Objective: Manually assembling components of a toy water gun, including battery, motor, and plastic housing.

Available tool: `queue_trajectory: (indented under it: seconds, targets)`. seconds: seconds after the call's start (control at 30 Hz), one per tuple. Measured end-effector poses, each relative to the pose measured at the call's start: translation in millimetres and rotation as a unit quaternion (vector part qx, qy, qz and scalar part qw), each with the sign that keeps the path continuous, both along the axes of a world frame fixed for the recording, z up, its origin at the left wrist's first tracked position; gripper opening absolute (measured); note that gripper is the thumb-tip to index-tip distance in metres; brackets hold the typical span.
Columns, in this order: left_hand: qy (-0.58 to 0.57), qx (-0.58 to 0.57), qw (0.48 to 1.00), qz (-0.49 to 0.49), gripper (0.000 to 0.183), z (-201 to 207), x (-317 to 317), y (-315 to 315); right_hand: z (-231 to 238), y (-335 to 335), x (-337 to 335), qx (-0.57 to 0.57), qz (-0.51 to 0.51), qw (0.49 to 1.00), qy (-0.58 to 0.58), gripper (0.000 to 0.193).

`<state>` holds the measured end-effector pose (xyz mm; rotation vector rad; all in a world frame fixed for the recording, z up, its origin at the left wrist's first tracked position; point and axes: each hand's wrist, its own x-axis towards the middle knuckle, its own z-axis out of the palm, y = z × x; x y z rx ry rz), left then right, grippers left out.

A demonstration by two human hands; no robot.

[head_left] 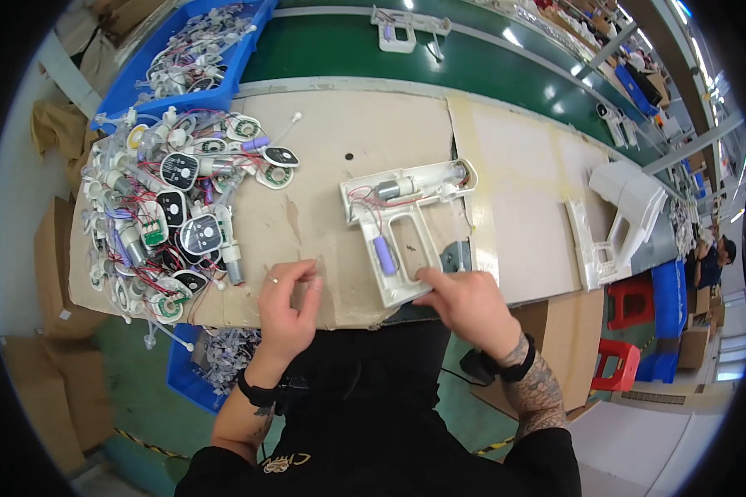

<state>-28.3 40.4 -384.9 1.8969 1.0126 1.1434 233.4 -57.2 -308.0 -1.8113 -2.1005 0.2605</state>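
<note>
Blue bin (pixel 249 33), red stools (pixel 630 302)

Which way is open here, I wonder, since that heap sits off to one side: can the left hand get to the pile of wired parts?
Probably yes. The left hand rests on bare cardboard just beside the pile of wired parts, with nothing between them.
</note>
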Motion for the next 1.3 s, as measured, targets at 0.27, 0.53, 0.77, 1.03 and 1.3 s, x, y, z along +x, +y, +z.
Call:
queue_trajectory:
  seconds: [0.27, 0.53, 0.77, 1.03, 1.3]
  targets:
    - [0.046, 0.093, 0.994, -0.02, 0.014, 4, 3, 4, 3, 127, 43, 0.033, 0.019, 0.999, -0.022, 0.026]
    - [0.073, 0.131, 0.989, -0.005, 0.008, 11, 6, 5, -14, 289, 35, 0.019, 0.023, 0.999, 0.01, 0.032]
    - [0.094, 0.14, 0.986, 0.006, 0.007, 9, 6, 3, -24, 383, 24, 0.055, -0.047, 0.996, -0.045, 0.04]
    - [0.116, 0.151, 0.982, 0.018, 0.008, 8, 11, 0, -60, 441, 41, 0.065, -0.114, 0.991, 0.033, 0.054]
    - [0.117, 0.14, 0.983, 0.016, 0.005, 4, 13, 5, -50, 361, 75, 0.16, -0.057, 0.969, 0.178, 0.041]
